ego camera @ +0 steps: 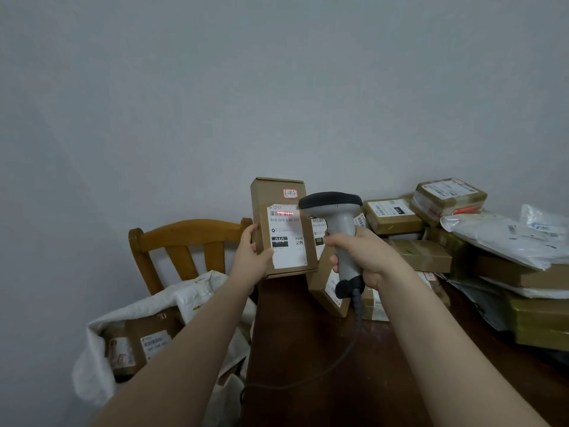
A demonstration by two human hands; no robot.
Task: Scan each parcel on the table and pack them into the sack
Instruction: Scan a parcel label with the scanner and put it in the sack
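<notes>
At 7 o'clock in the view, nearest of all, a white sack (101,340) is seen lying open at the left side of the worktop (308,349). Brown labelled boxes (138,343) are lodged inside it. The dark wooden worktop is spread from 6 round to 4 o'clock, and a dark cable (348,346) is trailed across its bare part toward the near edge.

Farther in, just right of the middle, the right grip (360,257) is clamped round the grey handle of a barcode scanner (338,223). The scanner's black-topped head is turned toward 9 o'clock. On that side, the left grip (252,257) is closed on the lower left edge of a brown cardboard parcel (283,192), with the thumb laid on the front face. The parcel is held upright, clear of the worktop and above its left edge. Its white label (289,241) is faced to the camera. A red scan line (284,213) is cast across the barcode at the label's top, and "010-010-L30-551" is printed just under it.

Behind the scanner, a second brown box (326,291) is propped on the worktop, partly hidden by the right grip. From 2 to 4 o'clock a heap of taped brown boxes (397,215) and white plastic mailers (505,238) is stacked on the worktop. At 9 o'clock of the held parcel, behind the sack, the back of a wooden chair (184,235) is visible. A plain grey wall (277,87) is seen beyond everything.
</notes>
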